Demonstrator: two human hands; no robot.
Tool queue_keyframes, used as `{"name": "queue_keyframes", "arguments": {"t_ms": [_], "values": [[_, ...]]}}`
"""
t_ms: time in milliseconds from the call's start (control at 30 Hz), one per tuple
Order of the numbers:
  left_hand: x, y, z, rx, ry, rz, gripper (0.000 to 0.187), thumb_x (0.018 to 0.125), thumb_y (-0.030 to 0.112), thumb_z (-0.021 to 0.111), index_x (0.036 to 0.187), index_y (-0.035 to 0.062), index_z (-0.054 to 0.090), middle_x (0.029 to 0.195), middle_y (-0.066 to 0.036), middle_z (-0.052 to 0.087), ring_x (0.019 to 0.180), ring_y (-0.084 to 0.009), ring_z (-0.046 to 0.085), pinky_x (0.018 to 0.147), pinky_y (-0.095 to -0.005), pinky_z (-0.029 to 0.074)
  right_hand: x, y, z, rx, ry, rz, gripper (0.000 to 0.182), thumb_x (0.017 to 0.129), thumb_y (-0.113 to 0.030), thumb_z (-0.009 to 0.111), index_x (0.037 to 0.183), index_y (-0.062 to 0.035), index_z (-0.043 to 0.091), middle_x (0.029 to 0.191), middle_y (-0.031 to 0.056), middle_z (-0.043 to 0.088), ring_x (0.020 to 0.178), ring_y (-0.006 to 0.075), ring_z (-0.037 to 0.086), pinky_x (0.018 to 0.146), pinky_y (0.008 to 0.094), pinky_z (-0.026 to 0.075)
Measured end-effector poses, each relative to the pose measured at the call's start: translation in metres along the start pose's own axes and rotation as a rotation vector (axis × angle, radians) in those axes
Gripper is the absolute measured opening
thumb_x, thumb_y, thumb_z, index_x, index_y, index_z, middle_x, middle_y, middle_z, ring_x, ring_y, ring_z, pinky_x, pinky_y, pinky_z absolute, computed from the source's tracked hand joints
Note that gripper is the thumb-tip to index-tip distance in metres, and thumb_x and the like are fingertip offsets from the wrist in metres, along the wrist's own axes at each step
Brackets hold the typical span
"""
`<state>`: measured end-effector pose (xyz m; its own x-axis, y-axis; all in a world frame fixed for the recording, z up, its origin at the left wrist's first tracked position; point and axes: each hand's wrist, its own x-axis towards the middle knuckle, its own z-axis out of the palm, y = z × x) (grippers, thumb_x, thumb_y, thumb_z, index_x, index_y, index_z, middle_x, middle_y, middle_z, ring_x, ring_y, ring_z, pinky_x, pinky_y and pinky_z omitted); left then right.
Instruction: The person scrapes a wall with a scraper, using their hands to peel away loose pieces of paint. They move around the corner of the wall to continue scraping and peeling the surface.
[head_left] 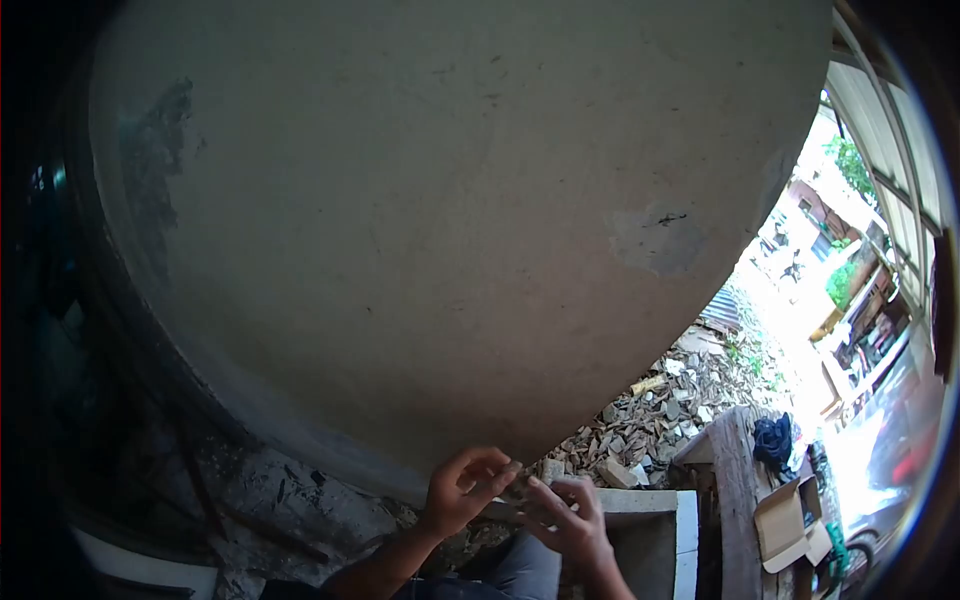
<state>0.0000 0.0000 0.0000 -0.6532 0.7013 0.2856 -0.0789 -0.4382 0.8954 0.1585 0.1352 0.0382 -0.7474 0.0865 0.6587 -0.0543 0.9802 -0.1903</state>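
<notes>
Low in the head view, my left hand point(462, 492) is curled, its thumb and fingers pinched together. Facing it from the right is my right hand point(572, 520), with bent fingers and the thumb reaching toward the left fingertips. Between the two sets of fingertips is a small greyish-brown piece point(516, 484), too small and dark to name. Both hands appear to touch it. Just beyond them rises a large, pale, smooth wall-like surface point(450, 250) with stains and a lighter patch. My lap in grey trousers point(525, 565) lies below the hands.
A white-edged open box-like frame point(685, 530) stands right of my right hand. Beyond it are a wooden plank point(738, 500), an open cardboard box point(790, 520) and a dark cloth point(772, 440). Broken rubble point(650, 420) covers the ground outside. Debris lies at lower left.
</notes>
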Motion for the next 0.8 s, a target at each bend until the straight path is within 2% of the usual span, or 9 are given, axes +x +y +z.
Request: {"name": "queue_keyframes", "arguments": {"t_ms": [67, 100, 167, 267, 300, 367, 400, 667, 800], "values": [[0.022, 0.027, 0.015, -0.052, -0.062, 0.041, 0.028, 0.088, 0.011, 0.079, 0.111, 0.0032, 0.065, 0.124, -0.021, 0.062, 0.107, -0.0299, 0.069, 0.089, -0.0371, 0.056, 0.033, 0.006, -0.038, -0.182, -0.012, -0.202, 0.056, 0.068, -0.027, 0.089, 0.123, -0.0270, 0.075, 0.094, 0.0020, 0.050, 0.074, 0.0178, 0.052, 0.059, 0.0308, 0.050], [0.025, 0.072, -0.013, 0.211, -0.139, 0.217, 0.028, 0.088, 0.013, 0.080, 0.110, 0.0047, 0.066, 0.122, -0.019, 0.062, 0.106, -0.0289, 0.068, 0.088, -0.0379, 0.056, 0.047, -0.019, -0.023, -0.186, 0.108, -0.210, 0.052, 0.070, -0.031, 0.088, 0.121, -0.0273, 0.076, 0.089, 0.0007, 0.045, 0.071, 0.0161, 0.048, 0.056, 0.0301, 0.045], [0.065, 0.113, 0.011, 0.457, -0.238, 0.717, 0.028, 0.086, 0.018, 0.081, 0.108, 0.0075, 0.067, 0.120, -0.015, 0.063, 0.104, -0.0270, 0.066, 0.087, -0.0395, 0.055, 0.086, -0.007, -0.074, -0.341, 0.132, -0.303, 0.047, 0.075, -0.037, 0.084, 0.120, -0.0268, 0.077, 0.087, -0.0008, 0.041, 0.070, 0.0140, 0.044, 0.054, 0.0285, 0.041], [0.107, 0.158, 0.025, 0.817, -0.057, 1.299, 0.028, 0.084, 0.020, 0.081, 0.110, 0.0152, 0.072, 0.120, -0.004, 0.066, 0.108, -0.0221, 0.064, 0.086, -0.0382, 0.054, 0.146, -0.007, -0.122, -0.482, 0.257, -0.396, 0.045, 0.081, -0.042, 0.079, 0.122, -0.0257, 0.077, 0.085, -0.0021, 0.037, 0.067, 0.0126, 0.041, 0.054, 0.0273, 0.038], [0.121, 0.166, 0.026, 0.860, -0.044, 1.382, 0.028, 0.084, 0.023, 0.080, 0.110, 0.0159, 0.073, 0.121, -0.003, 0.066, 0.108, -0.0227, 0.063, 0.087, -0.0390, 0.054, 0.162, -0.010, -0.129, -0.521, 0.305, -0.430, 0.043, 0.083, -0.042, 0.077, 0.123, -0.0257, 0.077, 0.083, -0.0022, 0.036, 0.066, 0.0122, 0.040, 0.053, 0.0271, 0.037], [0.145, 0.178, 0.030, 0.936, -0.009, 1.546, 0.029, 0.084, 0.028, 0.080, 0.110, 0.0173, 0.073, 0.121, -0.002, 0.066, 0.108, -0.0238, 0.063, 0.089, -0.0405, 0.052, 0.186, -0.012, -0.140, -0.614, 0.280, -0.455, 0.052, 0.076, -0.044, 0.079, 0.123, -0.0209, 0.077, 0.083, -0.0002, 0.036, 0.067, 0.0154, 0.040, 0.054, 0.0299, 0.037], [0.153, 0.184, 0.032, 0.958, 0.007, 1.543, 0.028, 0.084, 0.027, 0.080, 0.110, 0.0168, 0.073, 0.120, -0.001, 0.067, 0.108, -0.0236, 0.063, 0.088, -0.0400, 0.053, 0.195, -0.012, -0.145, -0.663, 0.262, -0.471, 0.057, 0.072, -0.046, 0.080, 0.122, -0.0185, 0.077, 0.083, 0.0007, 0.036, 0.068, 0.0170, 0.040, 0.055, 0.0313, 0.037], [0.166, 0.209, 0.039, 1.028, 0.104, 1.486, 0.023, 0.081, 0.011, 0.078, 0.104, 0.0121, 0.077, 0.109, -0.001, 0.072, 0.102, -0.0215, 0.066, 0.083, -0.0350, 0.056, 0.222, -0.004, -0.156, -0.713, 0.237, -0.532, 0.050, 0.083, -0.051, 0.074, 0.122, -0.0187, 0.077, 0.079, -0.0004, 0.035, 0.062, 0.0142, 0.040, 0.052, 0.0292, 0.036], [0.166, 0.207, 0.037, 1.009, 0.084, 1.486, 0.022, 0.078, 0.010, 0.077, 0.101, 0.0105, 0.078, 0.108, 0.000, 0.072, 0.102, -0.0202, 0.066, 0.083, -0.0350, 0.057, 0.219, 0.002, -0.150, -0.701, 0.271, -0.551, 0.050, 0.087, -0.055, 0.070, 0.121, -0.0191, 0.078, 0.078, -0.0011, 0.034, 0.061, 0.0127, 0.039, 0.050, 0.0281, 0.034]]}}
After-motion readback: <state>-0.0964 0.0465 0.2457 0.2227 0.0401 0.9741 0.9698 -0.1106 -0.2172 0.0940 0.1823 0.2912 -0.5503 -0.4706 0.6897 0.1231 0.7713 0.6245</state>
